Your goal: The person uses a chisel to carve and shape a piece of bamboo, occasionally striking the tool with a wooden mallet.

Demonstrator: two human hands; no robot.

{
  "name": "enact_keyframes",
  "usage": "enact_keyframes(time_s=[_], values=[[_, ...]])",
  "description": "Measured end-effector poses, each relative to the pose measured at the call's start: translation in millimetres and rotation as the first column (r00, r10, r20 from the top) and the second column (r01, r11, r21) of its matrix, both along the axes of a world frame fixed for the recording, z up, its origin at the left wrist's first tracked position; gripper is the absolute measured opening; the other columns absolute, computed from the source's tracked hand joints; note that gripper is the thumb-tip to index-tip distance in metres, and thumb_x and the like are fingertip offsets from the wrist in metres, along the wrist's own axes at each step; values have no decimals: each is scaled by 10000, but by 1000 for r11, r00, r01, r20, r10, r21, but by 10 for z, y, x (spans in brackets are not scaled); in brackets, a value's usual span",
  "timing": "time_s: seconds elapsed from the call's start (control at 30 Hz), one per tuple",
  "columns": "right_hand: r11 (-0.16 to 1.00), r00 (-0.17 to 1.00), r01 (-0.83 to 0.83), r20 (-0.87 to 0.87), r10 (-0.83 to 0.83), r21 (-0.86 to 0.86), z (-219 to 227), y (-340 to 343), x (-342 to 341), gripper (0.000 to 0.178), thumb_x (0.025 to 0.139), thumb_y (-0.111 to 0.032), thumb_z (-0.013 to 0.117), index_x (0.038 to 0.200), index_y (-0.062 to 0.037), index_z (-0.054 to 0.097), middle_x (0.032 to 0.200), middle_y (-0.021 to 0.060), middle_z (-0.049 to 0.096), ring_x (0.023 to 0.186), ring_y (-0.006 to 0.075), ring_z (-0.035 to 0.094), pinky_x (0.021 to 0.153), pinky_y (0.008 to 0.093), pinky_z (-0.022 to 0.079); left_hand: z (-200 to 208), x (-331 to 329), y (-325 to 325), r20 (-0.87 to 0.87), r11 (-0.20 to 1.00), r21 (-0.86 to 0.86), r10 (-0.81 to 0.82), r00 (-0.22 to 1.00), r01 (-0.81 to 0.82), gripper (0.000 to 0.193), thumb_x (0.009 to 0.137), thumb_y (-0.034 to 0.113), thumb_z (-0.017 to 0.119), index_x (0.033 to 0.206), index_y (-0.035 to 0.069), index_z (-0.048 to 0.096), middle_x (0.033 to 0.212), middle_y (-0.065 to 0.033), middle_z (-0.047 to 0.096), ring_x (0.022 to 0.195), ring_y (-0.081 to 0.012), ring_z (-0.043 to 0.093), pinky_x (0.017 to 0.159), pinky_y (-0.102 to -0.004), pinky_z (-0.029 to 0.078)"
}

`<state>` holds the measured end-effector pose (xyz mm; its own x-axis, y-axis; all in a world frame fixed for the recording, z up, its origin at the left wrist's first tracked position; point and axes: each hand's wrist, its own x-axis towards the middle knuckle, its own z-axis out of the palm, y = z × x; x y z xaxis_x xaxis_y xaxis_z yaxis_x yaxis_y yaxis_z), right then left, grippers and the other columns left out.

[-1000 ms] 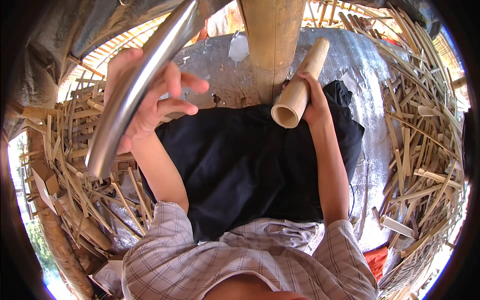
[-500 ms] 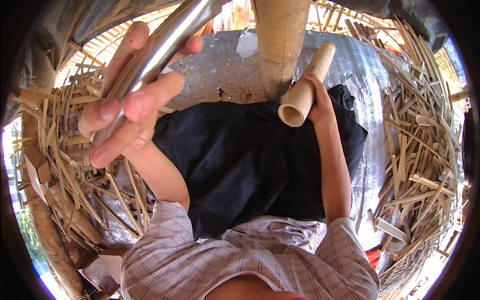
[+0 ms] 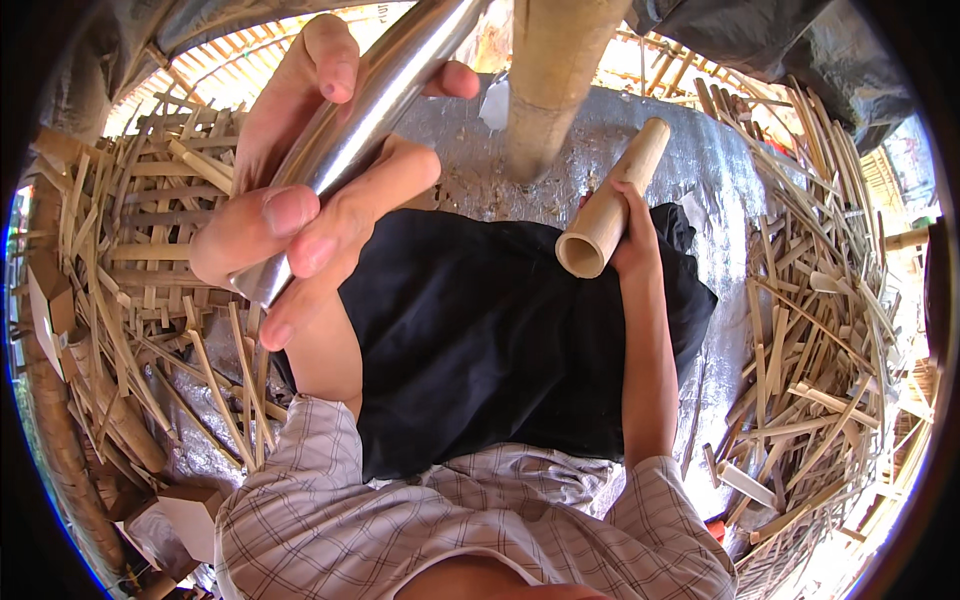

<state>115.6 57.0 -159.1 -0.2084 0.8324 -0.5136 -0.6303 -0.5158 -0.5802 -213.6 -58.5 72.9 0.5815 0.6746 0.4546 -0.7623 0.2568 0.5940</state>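
Note:
Raised close to the camera on the left, my left hand (image 3: 350,222) has its fingers wrapped round a long, shiny metal piece (image 3: 365,122). This piece slants up to the right, and its upper end runs out of the picture; whether it is a blade or a rod I cannot tell. Farther off on the right, my right hand (image 3: 640,238) grips a pale, hollow bamboo tube (image 3: 598,225) from its right side. The tube's open end faces me, tilted down to the left above the black cloth (image 3: 490,340) across my lap. Metal and bamboo are well apart.
A thick bamboo post (image 3: 560,75) rises ahead of me, between the two held things. Silvery sheeting (image 3: 715,150) covers the ground. Split bamboo strips lie heaped at the left (image 3: 160,225) and the right (image 3: 810,330). A cardboard box (image 3: 192,525) stands at the lower left.
My left hand has shifted to the right in the picture with the metal piece. The bamboo tube sits slightly lower, still in my right hand. The whole view has tilted a little.

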Motion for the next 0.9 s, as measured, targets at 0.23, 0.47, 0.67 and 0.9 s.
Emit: enact_keyframes(time_s=[0.23,0.47,0.67,0.9], values=[[1000,1000,10,27,-9,-10,24,-30,-5,537,844,-230,748,1257,-33,466,1018,183,589,938,361,646,832,536,574,-259,52,237,-19,941,139,315,949,-309,338,878,-57,498,1176,-49,337,1367,-415,266,759,-134,526,324,-171,524],[1000,1000,-3,16,3,19,-19,-43,-35,572,856,-236,748,1258,0,417,1014,192,584,920,337,641,807,504,576,-272,111,274,69,958,-25,287,956,-286,265,907,-86,513,1106,-25,349,1305,-351,316,766,-184,565,340,-228,562],[1000,999,11,49,-10,-17,30,-30,-56,508,842,-226,743,1229,-27,482,950,173,614,893,357,666,805,521,578,-276,293,191,53,929,-88,366,929,-360,217,902,-12,462,1118,-26,448,1221,-297,469,663,-122,497,280,-190,446],[998,999,6,36,-8,55,-63,-70,-18,522,863,-200,727,1226,6,415,997,200,560,907,350,631,793,511,578,-260,340,123,124,892,-236,421,898,-385,219,927,-14,450,1145,-18,460,1186,-273,490,655,-124,492,314,-195,463]])
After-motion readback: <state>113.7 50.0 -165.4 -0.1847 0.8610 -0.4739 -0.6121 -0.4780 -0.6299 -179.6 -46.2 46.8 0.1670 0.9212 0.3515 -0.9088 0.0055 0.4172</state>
